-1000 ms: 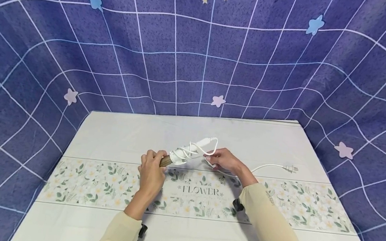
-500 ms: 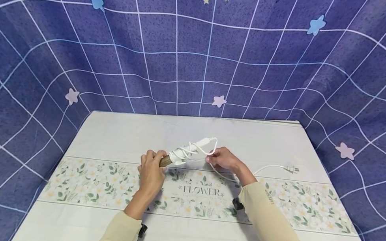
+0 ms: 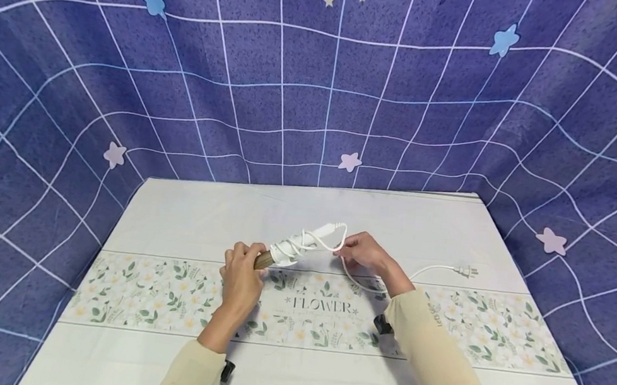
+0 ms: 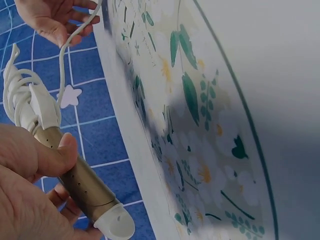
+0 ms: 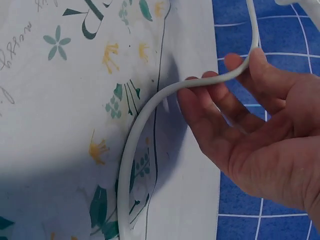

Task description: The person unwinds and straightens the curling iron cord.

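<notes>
Two hands are at work above the table point(image 3: 169, 215), and a curling iron point(image 3: 290, 249) is held up between them, just clear of the floral cloth. The gold barrel end point(image 4: 80, 182) is gripped by the left hand point(image 3: 242, 274), fingers and thumb curled round it, the white tip cap poking out below the palm in the left wrist view. Several turns of white cord point(image 3: 314, 239) are already wound round the white handle. The loose run of the cord point(image 5: 150, 125) is carried by the right hand point(image 3: 363, 253); it is draped over loosely bent fingers point(image 5: 210, 107) and steadied by the thumb, more a guiding hold than a tight pinch.

Against a second ago, a small lift is noted: the right hand has been raised from beside the cloth to the handle's far end, and the loop of cord has been drawn up with it. The left hand and the iron have hardly been shifted. The trailing cord is seen to curve back across the flower band to the plug point(image 3: 465, 271), which lies flat on the table well to the right, in the same spot as before. By this reading, another turn is being laid on, and plenty of slack is left to be taken up.
</notes>
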`<state>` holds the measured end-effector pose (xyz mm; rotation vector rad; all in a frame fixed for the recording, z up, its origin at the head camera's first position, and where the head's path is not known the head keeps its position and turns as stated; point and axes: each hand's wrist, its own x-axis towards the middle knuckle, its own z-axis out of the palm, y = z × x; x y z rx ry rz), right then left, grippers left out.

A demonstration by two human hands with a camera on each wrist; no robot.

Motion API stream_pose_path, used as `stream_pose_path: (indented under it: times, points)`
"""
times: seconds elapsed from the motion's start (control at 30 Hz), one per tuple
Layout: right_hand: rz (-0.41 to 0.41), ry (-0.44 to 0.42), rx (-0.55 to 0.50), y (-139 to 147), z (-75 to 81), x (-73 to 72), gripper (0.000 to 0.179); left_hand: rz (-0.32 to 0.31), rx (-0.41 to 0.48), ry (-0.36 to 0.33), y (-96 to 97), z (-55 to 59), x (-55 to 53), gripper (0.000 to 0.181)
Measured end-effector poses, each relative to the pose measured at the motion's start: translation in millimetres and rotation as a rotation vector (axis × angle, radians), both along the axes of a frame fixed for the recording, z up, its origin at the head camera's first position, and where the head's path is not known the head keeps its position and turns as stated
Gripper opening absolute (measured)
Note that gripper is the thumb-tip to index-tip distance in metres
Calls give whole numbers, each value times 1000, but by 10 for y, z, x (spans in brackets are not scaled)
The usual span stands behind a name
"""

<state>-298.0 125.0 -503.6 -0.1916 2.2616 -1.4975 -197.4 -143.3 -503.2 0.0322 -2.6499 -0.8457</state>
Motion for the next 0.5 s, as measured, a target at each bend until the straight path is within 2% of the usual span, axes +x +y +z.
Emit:
stream_pose_path:
  times: [0.23,0.37,0.5]
  points:
    - [-186,1,-80,76,13,1,19,-20,-30,-39,-9,-41,39,47]
    - [-299,13,-188,144,29,-8,19,-25,-62,-59,-22,-53,57,45]
    - [-358,75,-312,229,64,-20,26,-21,-78,-72,-47,-64,68,45]
